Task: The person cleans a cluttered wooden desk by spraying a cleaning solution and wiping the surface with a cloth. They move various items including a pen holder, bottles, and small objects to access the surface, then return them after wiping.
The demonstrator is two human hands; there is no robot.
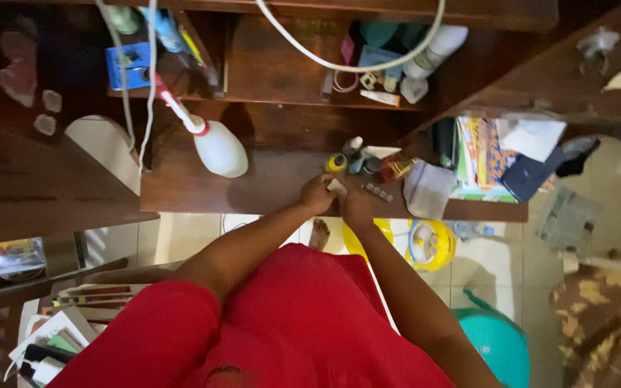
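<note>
Both my hands meet at the front edge of a dark wooden shelf [203, 194]. My left hand [317, 195] and my right hand [357, 207] are closed together on a small pale object [336, 186] between the fingers; its kind is too small to tell. Just beyond the hands stand several small bottles and tubes, among them a yellow-capped one [336, 162]. A blister strip of pills [378, 192] lies right of my right hand. I wear a red top.
A white squeeze bottle with a red-and-white nozzle [217, 147] lies left on the shelf. White cables [339, 65] hang above. Folded cloth [428, 188], papers and a dark pouch [530, 176] sit right. Below are yellow containers [430, 244], a teal basin [501, 345] and tiled floor.
</note>
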